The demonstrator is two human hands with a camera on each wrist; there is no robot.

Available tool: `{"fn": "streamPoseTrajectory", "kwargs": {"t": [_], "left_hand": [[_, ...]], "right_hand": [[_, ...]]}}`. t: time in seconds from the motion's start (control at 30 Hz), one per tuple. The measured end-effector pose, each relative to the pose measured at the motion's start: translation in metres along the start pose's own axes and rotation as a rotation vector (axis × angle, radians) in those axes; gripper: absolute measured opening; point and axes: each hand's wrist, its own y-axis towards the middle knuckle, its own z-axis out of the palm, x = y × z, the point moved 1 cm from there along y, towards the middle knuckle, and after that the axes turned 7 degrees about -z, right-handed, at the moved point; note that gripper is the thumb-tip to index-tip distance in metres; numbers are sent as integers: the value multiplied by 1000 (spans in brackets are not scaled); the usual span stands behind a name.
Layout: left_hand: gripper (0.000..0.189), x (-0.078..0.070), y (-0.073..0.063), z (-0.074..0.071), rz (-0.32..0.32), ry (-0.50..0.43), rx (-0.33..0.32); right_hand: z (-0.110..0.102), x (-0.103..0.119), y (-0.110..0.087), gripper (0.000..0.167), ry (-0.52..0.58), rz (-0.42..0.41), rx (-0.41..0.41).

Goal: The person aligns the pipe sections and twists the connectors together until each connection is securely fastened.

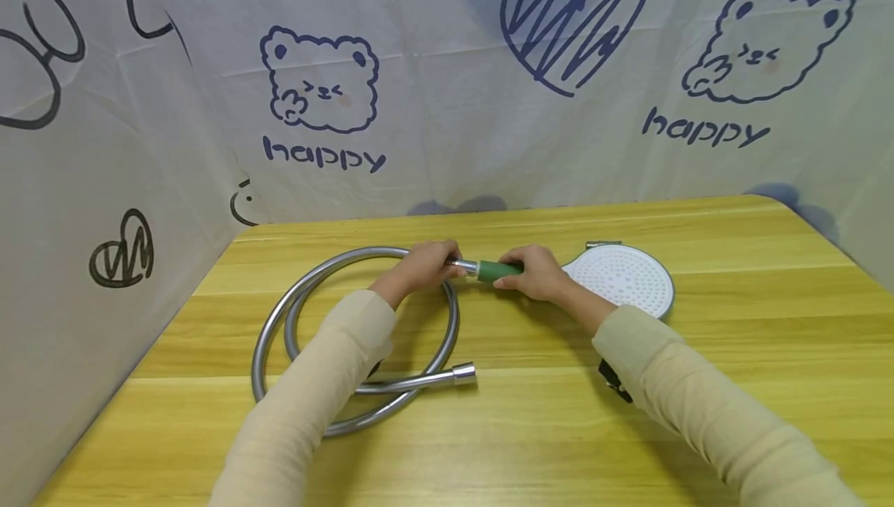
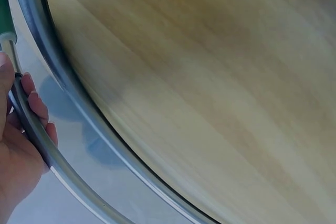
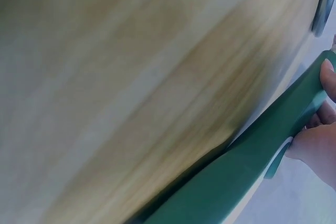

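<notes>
My left hand (image 1: 423,265) grips a coiled silver shower hose (image 1: 454,317) just behind its metal end fitting (image 1: 468,267). That fitting meets the lower end of the green handle (image 1: 493,271) of a shower head (image 1: 623,280). Around the handle, the fingers and thumb of my right hand (image 1: 539,274) are curled. The shower head's round white spray face is turned up, right of that hand. In the left wrist view, the fingers wrap the hose (image 2: 32,116) below the green handle (image 2: 6,17). The right wrist view shows the handle's green back (image 3: 273,116) with thumb and fingers on it.
The hose's other end, a silver connector (image 1: 464,373), lies on the wooden table (image 1: 531,437) in front of the coil. A small metal piece (image 1: 603,244) shows behind the shower head. White cloth walls (image 1: 433,103) with drawings stand behind and at the sides.
</notes>
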Motion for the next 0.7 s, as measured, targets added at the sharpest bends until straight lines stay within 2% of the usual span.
{"fn": "streamPoseTrajectory", "kwargs": {"t": [0.2, 0.63, 0.7], "left_hand": [[26, 0, 0, 0, -4, -9, 4], [36, 2, 0, -2, 73, -3, -14], [37, 2, 1, -2, 80, 8, -10]], "right_hand": [[-1, 1, 0, 32, -4, 0, 5], [-3, -1, 1, 34, 20, -14, 19], [-2, -4, 2, 35, 31, -43, 7]]}}
